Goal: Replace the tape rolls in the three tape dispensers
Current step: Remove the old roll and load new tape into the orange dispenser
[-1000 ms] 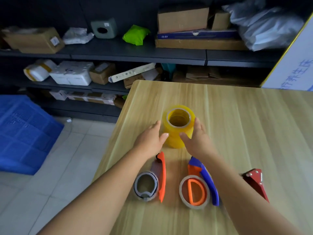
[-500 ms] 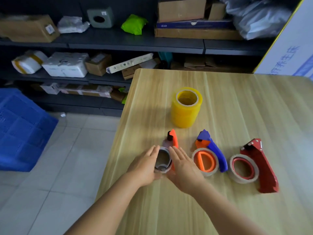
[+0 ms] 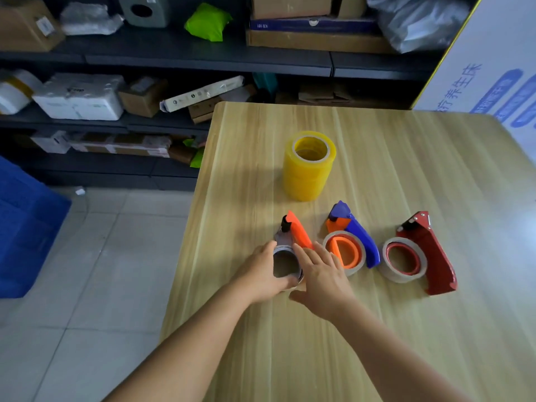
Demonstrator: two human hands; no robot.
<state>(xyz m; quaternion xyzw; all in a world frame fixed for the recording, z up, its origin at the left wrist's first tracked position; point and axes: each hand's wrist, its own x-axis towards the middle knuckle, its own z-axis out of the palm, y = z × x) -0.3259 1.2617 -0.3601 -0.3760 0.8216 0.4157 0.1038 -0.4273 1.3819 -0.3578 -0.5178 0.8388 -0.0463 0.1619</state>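
Three tape dispensers lie in a row on the wooden table (image 3: 377, 343): an orange and grey one (image 3: 295, 232) at the left, a blue and orange one (image 3: 355, 237) in the middle, a red one (image 3: 426, 250) at the right. A stack of yellow tape rolls (image 3: 309, 166) stands behind them. My left hand (image 3: 262, 272) curls round the left side of the orange dispenser's near-empty roll. My right hand (image 3: 322, 275) lies against that roll's right side with its fingers straight.
Dark shelves (image 3: 203, 56) with cardboard boxes and packages run along the back. A blue crate (image 3: 23, 227) sits on the tiled floor at the left. A white printed board (image 3: 493, 62) leans at the table's far right. The table's left edge is close to my left hand.
Both hands drew back from the yellow rolls to the orange dispenser. My left hand has closed round its roll; the view shifted so all three dispensers show.
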